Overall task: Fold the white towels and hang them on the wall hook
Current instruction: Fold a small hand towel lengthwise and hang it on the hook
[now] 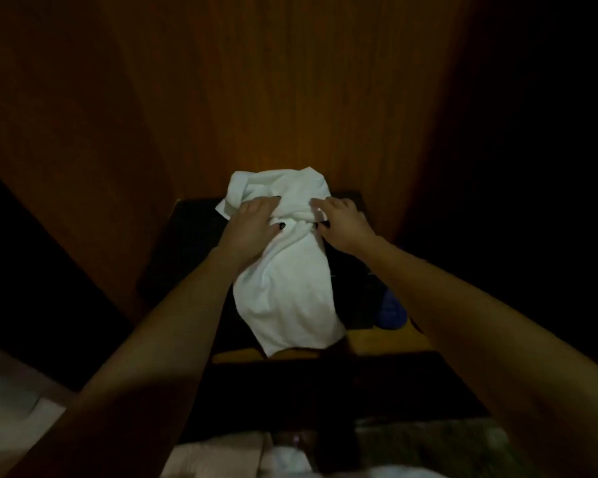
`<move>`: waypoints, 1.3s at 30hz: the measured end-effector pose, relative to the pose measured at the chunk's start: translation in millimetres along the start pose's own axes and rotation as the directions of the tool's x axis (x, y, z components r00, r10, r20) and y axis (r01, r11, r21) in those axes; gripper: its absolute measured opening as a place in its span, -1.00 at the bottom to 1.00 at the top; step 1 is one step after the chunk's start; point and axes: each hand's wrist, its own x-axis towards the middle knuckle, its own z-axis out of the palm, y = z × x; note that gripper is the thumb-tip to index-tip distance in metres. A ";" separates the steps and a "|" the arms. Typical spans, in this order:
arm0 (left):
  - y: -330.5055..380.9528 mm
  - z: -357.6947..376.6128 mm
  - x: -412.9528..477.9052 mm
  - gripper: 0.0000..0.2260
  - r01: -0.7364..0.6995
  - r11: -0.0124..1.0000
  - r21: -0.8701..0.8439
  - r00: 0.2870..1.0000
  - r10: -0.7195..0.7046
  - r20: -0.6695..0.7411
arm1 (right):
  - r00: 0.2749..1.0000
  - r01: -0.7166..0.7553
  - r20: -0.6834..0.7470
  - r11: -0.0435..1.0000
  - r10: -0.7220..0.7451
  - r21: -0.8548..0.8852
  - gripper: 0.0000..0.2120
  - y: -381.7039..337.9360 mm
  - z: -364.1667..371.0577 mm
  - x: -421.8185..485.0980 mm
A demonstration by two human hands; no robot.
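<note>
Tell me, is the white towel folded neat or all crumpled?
Crumpled. The white towel lies bunched and twisted with deep creases and no flat edges. The left hand and right hand are on it.
</note>
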 end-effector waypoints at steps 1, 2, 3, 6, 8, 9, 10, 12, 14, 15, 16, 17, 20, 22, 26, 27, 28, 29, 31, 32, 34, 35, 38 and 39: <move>-3.4 5.3 1.8 -0.53 0.002 0.999 -0.054 1.000 -0.003 -0.021 | 1.000 0.005 -0.008 1.000 -0.004 0.025 -0.55 2.8 5.0 2.4; -5.9 8.6 1.7 -0.56 0.024 0.994 -0.105 0.999 -0.027 -0.023 | 1.000 0.000 -0.008 0.998 0.000 0.061 -0.57 6.7 8.6 4.3; -8.4 13.4 3.0 -0.59 0.044 0.988 -0.151 0.998 -0.051 -0.042 | 1.000 -0.003 -0.015 0.997 0.004 0.081 -0.59 11.2 12.6 7.4; -6.3 22.0 1.7 -0.77 0.130 0.946 -0.296 0.979 -0.169 -0.110 | 0.998 -0.019 -0.063 0.999 0.022 0.041 -0.63 16.9 20.4 6.7; -2.7 19.4 3.7 -0.90 0.174 0.901 -0.397 0.962 -0.242 -0.127 | 0.989 -0.031 -0.147 0.999 0.034 0.024 -0.74 12.7 21.3 5.8; -0.4 16.3 3.3 -0.91 0.179 0.879 -0.442 0.961 -0.253 -0.113 | 0.984 -0.038 -0.171 0.999 0.044 0.038 -0.79 8.6 21.7 4.5; 2.5 11.8 2.5 -0.89 0.170 0.860 -0.481 0.964 -0.246 -0.099 | 0.983 -0.037 -0.179 0.997 0.049 0.067 -0.82 4.1 18.7 2.5; 11.0 -3.7 -5.4 -0.89 0.142 0.806 -0.575 0.975 -0.216 -0.062 | 0.987 -0.033 -0.153 0.985 0.059 0.168 -0.83 -2.7 3.0 -7.0; 22.2 -34.8 -12.8 -0.90 0.160 0.761 -0.629 0.976 -0.219 -0.016 | 0.991 -0.045 -0.104 0.952 0.079 0.302 -0.81 -7.2 -28.4 -17.3; 29.5 -55.2 -14.5 -0.91 0.178 0.753 -0.633 0.975 -0.222 0.010 | 0.994 -0.069 -0.056 0.926 0.097 0.371 -0.81 -12.2 -49.4 -23.2; 37.5 -77.5 -14.3 -0.91 0.187 0.749 -0.635 0.976 -0.216 0.033 | 0.995 -0.095 0.001 0.902 0.104 0.420 -0.81 -19.3 -72.5 -28.6; 47.4 -101.5 -14.0 -0.90 0.196 0.744 -0.639 0.977 -0.205 0.061 | 0.994 -0.111 0.051 0.889 0.098 0.445 -0.81 -29.5 -97.7 -34.5; 87.9 -181.0 -13.7 -0.85 0.234 0.748 -0.621 0.971 -0.206 0.118 | 0.992 -0.123 0.091 0.870 0.090 0.477 -0.74 -67.0 -181.5 -58.3; 119.9 -238.5 -12.8 -0.78 0.255 0.774 -0.580 0.967 -0.214 0.138 | 0.989 -0.141 0.104 0.838 0.101 0.527 -0.73 -89.4 -244.8 -79.4; 188.5 -366.9 -12.4 -0.82 0.230 0.780 -0.582 0.973 -0.169 0.158 | 0.974 -0.218 0.187 0.742 0.126 0.634 -0.74 -134.7 -377.0 -120.5; 206.5 -402.9 -13.8 -0.86 0.214 0.780 -0.588 0.976 -0.144 0.164 | 0.976 -0.215 0.178 0.725 0.129 0.654 -0.74 -149.3 -410.3 -130.6; 224.3 -438.2 -15.9 -0.87 0.202 0.774 -0.600 0.978 -0.122 0.172 | 0.979 -0.204 0.158 0.711 0.132 0.673 -0.74 -165.5 -442.5 -141.2; 241.3 -472.5 -17.7 -0.88 0.195 0.760 -0.620 0.978 -0.104 0.180 | 0.983 -0.185 0.133 0.699 0.129 0.690 -0.74 -181.7 -473.4 -151.5; 273.2 -539.5 -21.2 -0.88 0.193 0.722 -0.665 0.977 -0.081 0.196 | 0.990 -0.139 0.085 0.677 0.113 0.723 -0.77 -213.4 -531.8 -169.9; 288.2 -570.5 -24.2 -0.88 0.198 0.695 -0.691 0.976 -0.075 0.204 | 0.993 -0.117 0.062 0.674 0.105 0.729 -0.79 -227.9 -558.9 -179.1; 317.3 -629.1 -29.8 -0.87 0.188 0.624 -0.759 0.978 -0.044 0.206 | 0.993 -0.083 0.005 0.685 0.115 0.724 -0.85 -253.1 -610.4 -193.5; 331.0 -655.2 -32.4 -0.87 0.182 0.583 -0.792 0.979 -0.031 0.202 | 0.991 -0.085 -0.013 0.698 0.133 0.711 -0.90 -263.4 -633.8 -200.9; 369.5 -715.3 -36.9 -0.87 0.178 0.494 -0.851 0.983 -0.040 0.182 | 0.977 -0.059 -0.128 0.787 0.173 0.614 -0.72 -292.8 -692.1 -219.2; 381.4 -729.8 -37.8 -0.86 0.180 0.480 -0.859 0.983 -0.052 0.177 | 0.965 -0.027 -0.199 0.816 0.173 0.578 -0.71 -304.5 -707.2 -225.9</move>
